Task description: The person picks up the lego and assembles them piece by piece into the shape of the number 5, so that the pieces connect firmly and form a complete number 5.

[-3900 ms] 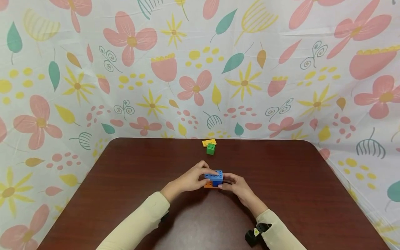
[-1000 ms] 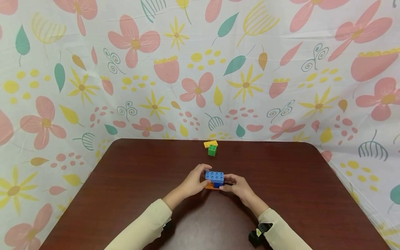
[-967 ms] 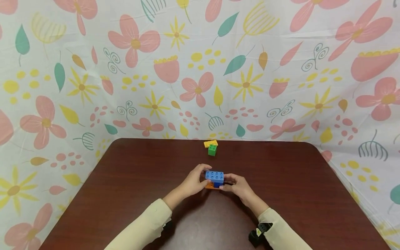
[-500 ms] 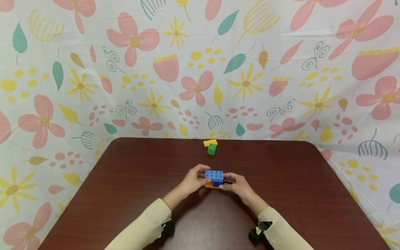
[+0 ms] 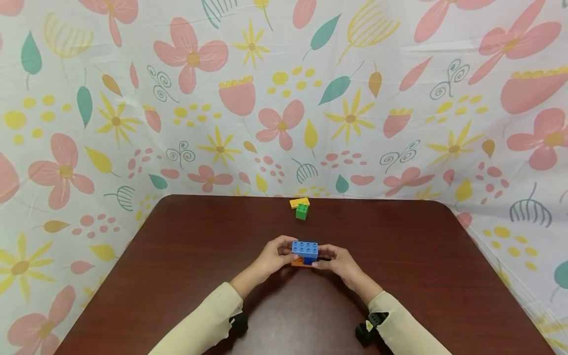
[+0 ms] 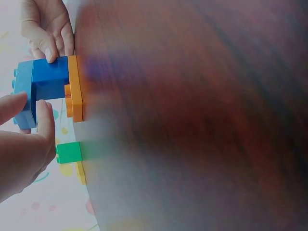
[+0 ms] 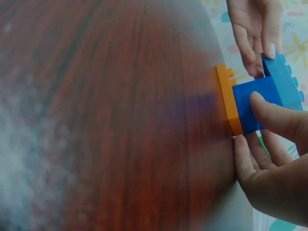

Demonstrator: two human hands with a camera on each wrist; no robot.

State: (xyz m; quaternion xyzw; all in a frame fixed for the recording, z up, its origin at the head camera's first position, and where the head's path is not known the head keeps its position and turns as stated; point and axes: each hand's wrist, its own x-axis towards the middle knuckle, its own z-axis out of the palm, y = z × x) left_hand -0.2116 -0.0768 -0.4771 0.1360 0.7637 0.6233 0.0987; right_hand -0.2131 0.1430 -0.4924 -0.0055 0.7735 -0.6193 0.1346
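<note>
In the head view, a light blue eight-stud brick [image 5: 304, 250] tops a small stack at the table's middle. Under its right part sits a dark blue brick [image 7: 250, 98], fixed on a flat orange plate [image 6: 77, 98] that lies on the tabletop. The light blue brick's left end overhangs a gap above the orange studs. My left hand [image 5: 273, 256] pinches that overhanging end, thumb in front and fingers behind or under it. From the right, my right hand [image 5: 340, 264] grips the dark blue brick, its thumb on the front face.
Farther back on the brown table [image 5: 213, 222] stands a green brick [image 5: 302, 212]. A yellow flat brick [image 5: 298, 202] lies behind it near the back edge. A floral cloth [image 5: 284, 98] hangs directly behind the table.
Earlier, left fingers lay across the top of the light blue brick. They have since drawn back to its left end, leaving all studs uncovered. The stack and right hand have barely moved.
</note>
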